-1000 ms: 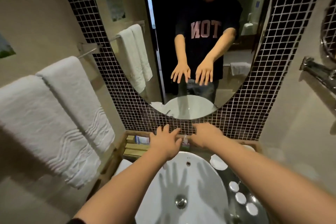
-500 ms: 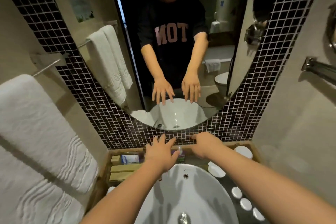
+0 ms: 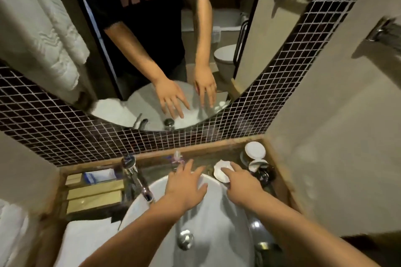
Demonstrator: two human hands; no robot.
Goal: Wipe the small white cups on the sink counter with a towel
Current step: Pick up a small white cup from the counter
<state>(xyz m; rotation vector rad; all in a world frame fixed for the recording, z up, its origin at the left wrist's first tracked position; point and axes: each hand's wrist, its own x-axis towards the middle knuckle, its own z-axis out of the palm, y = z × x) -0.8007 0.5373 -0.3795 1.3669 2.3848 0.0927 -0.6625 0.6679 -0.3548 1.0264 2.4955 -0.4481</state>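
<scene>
Where writing can be read at all, only mirrored pinkish letters "NOT" on a black shirt reflected in the curved wall mirror (image 3: 152,50), upper edge cropped. Far left: white ribbed towels hanging on the wall (image 3: 36,28), partly cut by the frame. Below, a folded white towel (image 3: 86,243) lying flat on the counter beside the basin. Behind it, stacked pale wooden boxes (image 3: 95,193) and a small white packet with blue print (image 3: 98,175), print too blurred to read. Next, a chrome tap (image 3: 135,175) reaching over the round white ceramic sink basin (image 3: 214,223), chrome drain at centre. Small clear bottle (image 3: 176,158) against the dark mosaic tile strip, label illegible.

Left hand (image 3: 185,186) over the far rim of the basin, palm down, fingers spread, holding nothing. Right hand (image 3: 240,182) just beside it, fingers extended, fingertips touching a shallow small white cup (image 3: 220,172) on the dark counter right of the basin; grasp not closed around it. Two further white cups (image 3: 255,149) in the back right corner, the nearer one partly hidden behind a dark glossy object, unclear. Lower right counter concealed by the right forearm. Chrome wall rail (image 3: 384,30) cut off at right.
</scene>
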